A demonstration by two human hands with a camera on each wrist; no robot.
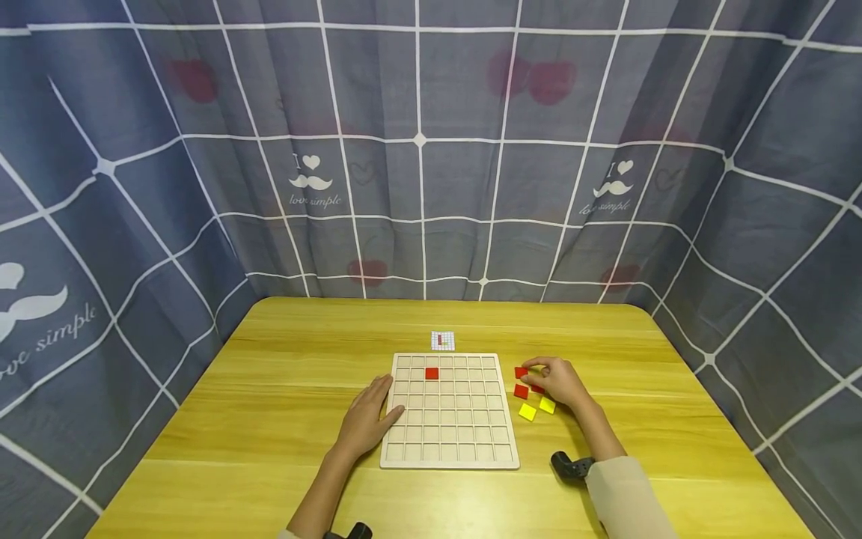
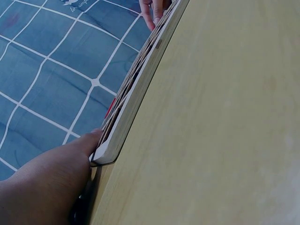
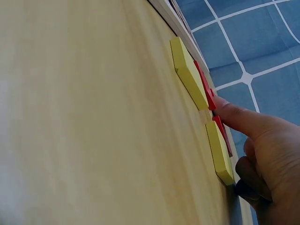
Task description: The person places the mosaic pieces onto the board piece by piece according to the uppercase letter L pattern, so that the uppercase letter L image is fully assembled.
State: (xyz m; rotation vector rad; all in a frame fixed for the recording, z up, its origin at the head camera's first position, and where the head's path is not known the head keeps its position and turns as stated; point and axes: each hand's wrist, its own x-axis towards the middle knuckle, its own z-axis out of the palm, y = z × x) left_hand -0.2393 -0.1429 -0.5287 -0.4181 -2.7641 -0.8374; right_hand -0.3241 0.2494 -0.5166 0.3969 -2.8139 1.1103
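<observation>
A pale gridded board [image 1: 405,462] lies on the table with one red tile [image 1: 432,373] in an upper cell. My left hand [image 1: 364,421] rests along its left edge, fingers extended and thumb over the rim; the left wrist view shows this hand [image 2: 51,183] against the board's side [image 2: 133,98]. Right of the board, my right hand [image 1: 560,380] pinches a red tile [image 1: 520,372] between thumb and index finger. Another red tile [image 1: 521,391] lies just below, and a third [image 1: 538,389] is partly hidden under the hand. In the right wrist view the hand [image 3: 269,150] is beside the tiles.
Two yellow tiles [image 1: 527,412] [image 1: 547,405] lie below the red ones, right of the board. A small printed grid card [image 1: 443,341] sits beyond the board's far edge. A checked curtain [image 1: 377,180] surrounds the wooden table [image 1: 236,449] at the back and sides.
</observation>
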